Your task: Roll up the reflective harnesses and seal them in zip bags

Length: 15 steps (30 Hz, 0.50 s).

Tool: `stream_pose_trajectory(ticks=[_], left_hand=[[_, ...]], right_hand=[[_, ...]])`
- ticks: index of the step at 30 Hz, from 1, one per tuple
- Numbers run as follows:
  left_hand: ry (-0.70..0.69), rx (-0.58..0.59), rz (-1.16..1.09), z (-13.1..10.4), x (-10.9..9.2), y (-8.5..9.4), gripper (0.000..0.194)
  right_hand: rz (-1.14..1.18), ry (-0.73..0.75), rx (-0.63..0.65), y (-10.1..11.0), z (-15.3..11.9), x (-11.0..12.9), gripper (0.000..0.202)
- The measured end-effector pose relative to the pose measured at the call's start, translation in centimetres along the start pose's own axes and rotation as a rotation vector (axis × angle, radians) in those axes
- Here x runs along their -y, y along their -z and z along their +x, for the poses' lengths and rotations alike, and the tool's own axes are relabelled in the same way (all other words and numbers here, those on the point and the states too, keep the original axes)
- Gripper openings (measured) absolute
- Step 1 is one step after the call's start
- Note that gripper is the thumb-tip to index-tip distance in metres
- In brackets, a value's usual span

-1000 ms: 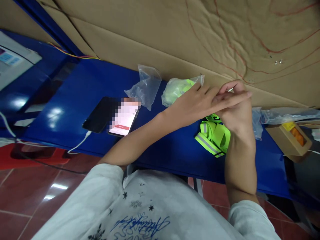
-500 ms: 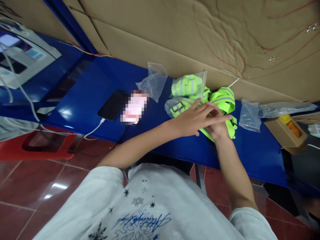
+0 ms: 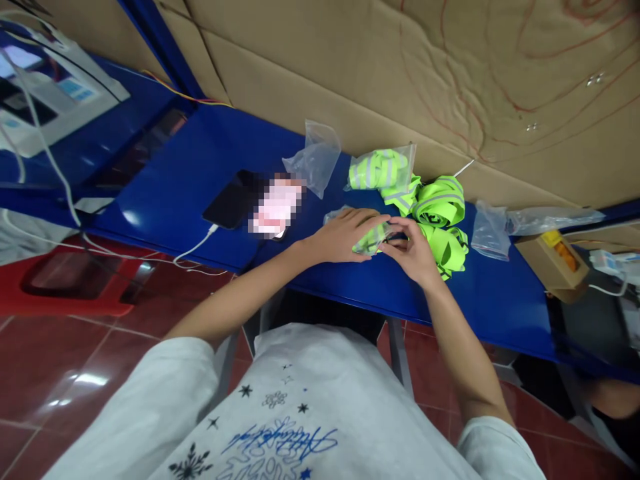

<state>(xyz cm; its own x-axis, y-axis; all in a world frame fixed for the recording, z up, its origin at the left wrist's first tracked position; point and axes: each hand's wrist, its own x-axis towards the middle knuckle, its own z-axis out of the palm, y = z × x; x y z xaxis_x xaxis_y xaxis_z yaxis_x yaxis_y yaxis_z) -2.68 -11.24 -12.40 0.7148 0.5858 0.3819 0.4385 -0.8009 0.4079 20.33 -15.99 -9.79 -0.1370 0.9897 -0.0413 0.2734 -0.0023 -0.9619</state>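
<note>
Between my hands is a clear plastic bag (image 3: 373, 241) holding a folded neon-green reflective strap. My left hand (image 3: 343, 235) lies over its left side with the fingers curled around it, hiding much of the bag. With thumb and fingertips, my right hand (image 3: 416, 252) pinches the bag's right edge. Just behind lies another bagged green strap (image 3: 377, 170). Loose rolled green straps with grey stripes (image 3: 440, 201) sit beyond my right hand, and another green bundle (image 3: 449, 248) is beside its wrist.
Left on the blue table (image 3: 170, 167) lie a dark phone (image 3: 233, 200) on a white cable and a blurred-out lit phone (image 3: 277, 207). Flat clear bags (image 3: 316, 157) rest behind and another (image 3: 490, 230) to the right. A small cardboard box (image 3: 553, 263) stands at the right end. Cardboard backs the table.
My hands were together above the straps; now they are apart, my left hand lower and further left. Both have come down onto the bagged strap and grip it.
</note>
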Motion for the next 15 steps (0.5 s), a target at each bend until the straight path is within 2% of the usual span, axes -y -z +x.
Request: stream_pose_trajectory(ticks=[3, 6, 9, 12, 15], left_hand=[[-0.077, 0.016, -0.064, 0.8, -0.1, -0.2, 0.097], [-0.099, 0.037, -0.127, 1.5, 0.1, -0.7, 0.103], [-0.132, 0.034, -0.123, 1.7, 0.3, -1.0, 0.105], [-0.202, 0.037, -0.029, 1.4, 0.3, -0.8, 0.113], [-0.191, 0.048, 0.055, 0.9, 0.1, 0.0, 0.117]], right_hand=[[-0.133, 0.055, -0.04, 0.7, 0.6, 0.4, 0.068], [-0.171, 0.087, -0.012, 0.8, 1.3, 0.0, 0.069], [-0.118, 0.086, 0.011, 0.6, 2.1, -1.3, 0.071], [-0.031, 0.098, -0.07, 0.3, 2.9, -2.6, 0.06], [0.057, 0.092, -0.148, 0.3, 3.1, -2.9, 0.05]])
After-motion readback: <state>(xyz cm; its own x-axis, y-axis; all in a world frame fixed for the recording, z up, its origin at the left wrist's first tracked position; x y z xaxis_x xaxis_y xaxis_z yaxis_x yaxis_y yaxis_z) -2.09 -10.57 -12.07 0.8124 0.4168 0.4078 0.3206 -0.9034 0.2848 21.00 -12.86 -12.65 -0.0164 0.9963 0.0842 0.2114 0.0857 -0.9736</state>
